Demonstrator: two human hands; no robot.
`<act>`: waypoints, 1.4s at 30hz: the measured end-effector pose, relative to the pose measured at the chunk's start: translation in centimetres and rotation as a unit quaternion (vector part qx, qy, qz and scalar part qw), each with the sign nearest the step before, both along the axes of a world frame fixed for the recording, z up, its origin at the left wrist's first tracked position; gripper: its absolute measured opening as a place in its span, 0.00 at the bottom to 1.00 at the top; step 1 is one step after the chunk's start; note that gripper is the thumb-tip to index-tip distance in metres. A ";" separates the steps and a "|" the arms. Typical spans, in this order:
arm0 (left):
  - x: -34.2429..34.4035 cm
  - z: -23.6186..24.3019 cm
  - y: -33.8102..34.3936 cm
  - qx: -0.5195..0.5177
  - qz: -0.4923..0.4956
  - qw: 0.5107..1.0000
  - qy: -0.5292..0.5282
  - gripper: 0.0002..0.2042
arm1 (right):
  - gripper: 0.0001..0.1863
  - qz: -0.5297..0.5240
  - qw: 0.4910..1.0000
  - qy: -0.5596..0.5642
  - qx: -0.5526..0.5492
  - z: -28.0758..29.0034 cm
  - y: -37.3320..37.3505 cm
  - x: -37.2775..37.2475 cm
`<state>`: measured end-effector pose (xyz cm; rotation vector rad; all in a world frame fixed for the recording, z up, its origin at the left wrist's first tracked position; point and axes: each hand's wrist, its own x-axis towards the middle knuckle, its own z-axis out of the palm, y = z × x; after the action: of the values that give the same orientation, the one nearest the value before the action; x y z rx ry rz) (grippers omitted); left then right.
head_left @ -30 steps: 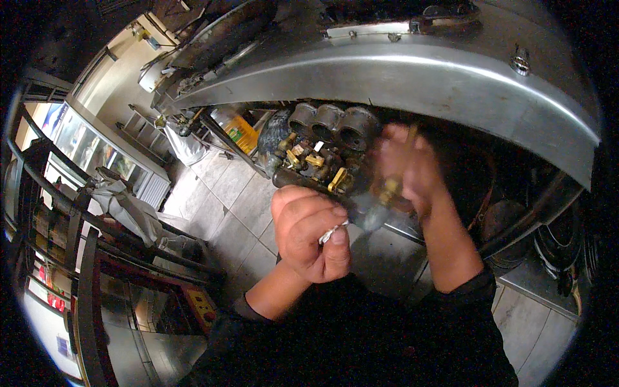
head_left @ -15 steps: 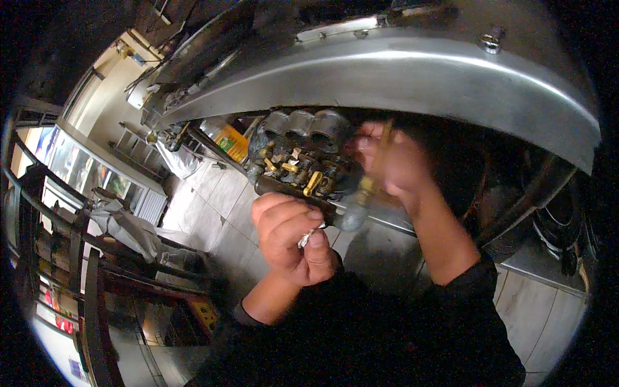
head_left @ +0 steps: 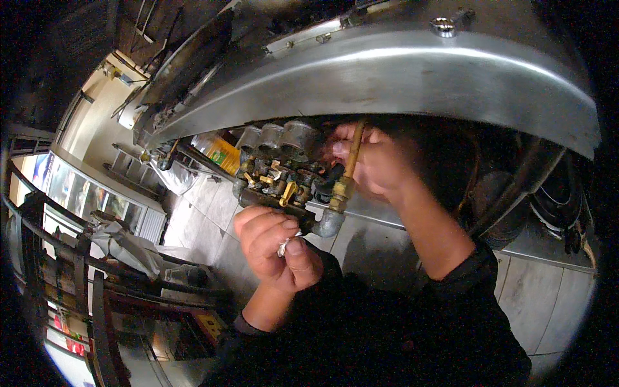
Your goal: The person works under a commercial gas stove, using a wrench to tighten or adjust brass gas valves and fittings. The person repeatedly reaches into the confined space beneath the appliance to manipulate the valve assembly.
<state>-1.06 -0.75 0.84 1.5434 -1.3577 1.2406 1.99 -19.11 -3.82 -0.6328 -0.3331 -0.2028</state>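
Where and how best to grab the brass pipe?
Probably mid-shaft on the brass pipe, above the brass fitting, fingers wrapped across it from the person's near side. The shaft is slim, straight and unobstructed there; the right hand shows behind it, and a yellow valve lever sits to its left.

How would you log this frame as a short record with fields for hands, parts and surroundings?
Left hand: pinches a small whitish scrap
Right hand: partly behind a brass pipe, blurred; grip unclear
Parts nearby: yellow valve lever, grey elbow fitting, round metal tubes
Above: steel panel, ring-ended tool on it
Background: yellow container, tiled floor
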 end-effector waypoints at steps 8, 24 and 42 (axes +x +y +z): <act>0.0 -0.3 -0.2 0.011 0.003 1.000 0.006 0.08 | 0.05 -0.051 0.990 -0.034 -0.124 0.7 0.1 -0.8; 0.0 -0.3 -0.3 -0.007 -0.003 1.000 -0.004 0.06 | 0.05 -0.021 0.995 -0.024 -0.098 1.4 -0.2 -1.5; 0.0 -0.1 -0.2 -0.002 -0.005 1.000 -0.001 0.06 | 0.09 -0.027 0.996 -0.052 -0.063 -0.1 -0.9 -0.3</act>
<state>-1.05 -1.00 0.75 1.5313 -1.3609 1.2382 1.73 -19.96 -3.94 -0.7589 -0.4315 -0.2683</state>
